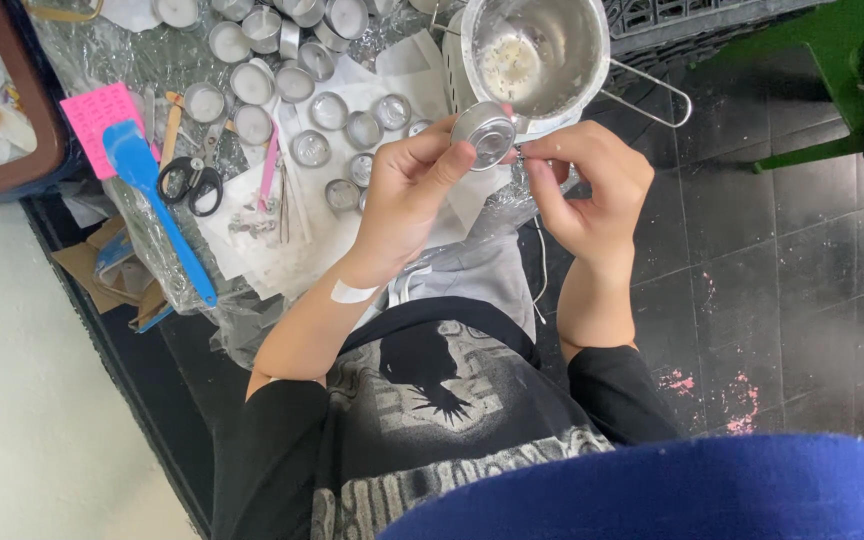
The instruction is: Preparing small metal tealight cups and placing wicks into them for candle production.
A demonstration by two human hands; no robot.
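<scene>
Right now my left hand (407, 190) pinches a small round tin cup (484, 135) just below the metal pouring pot (537, 50), tilted toward me so I see inside. My right hand (592, 185) closes fingertips on something tiny at its rim, too small to tell.

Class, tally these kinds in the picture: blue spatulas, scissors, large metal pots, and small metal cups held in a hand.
blue spatula: 1
scissors: 1
large metal pot: 1
small metal cup held in the left hand: 1
Total: 4
</scene>
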